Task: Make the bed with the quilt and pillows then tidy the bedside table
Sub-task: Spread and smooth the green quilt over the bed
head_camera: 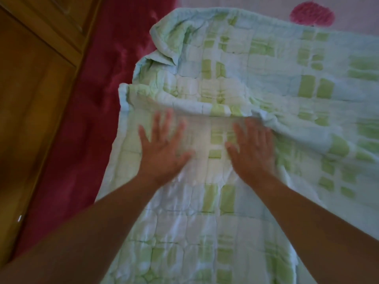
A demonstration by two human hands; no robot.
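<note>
- Bedding as ground: a crimson sheet [82, 124] lies outboard of the left hand, with a wooden cabinet [30, 99] farther out on that side. Pale cloth with a pink flower print [311, 14] shows far beyond the right hand.
- Quilt [235, 74]: green-and-white check, spread beneath both forearms and palms and running on past the fingertips. A raised fold [184, 108] crosses just ahead of the fingers, and a bunched corner [170, 48] sits farther ahead of the left hand.
- Left hand [162, 146]: fully open, fingers straight and fanned, palm down on the quilt, gripping nothing.
- Right hand [253, 149]: equally open and flat, beside the left with a strip of quilt between the 2. Its fingertips reach the foot of the fold; blur hides whether any slip under it.
- Step in hand (judged): smoothing the quilt flat. It is best done with both palms pressing evenly and sweeping apart toward the edges, so the fold is pushed out rather than trapped. The bunched corner should then be drawn square.
- Pillows and bedside table: not in view.
</note>
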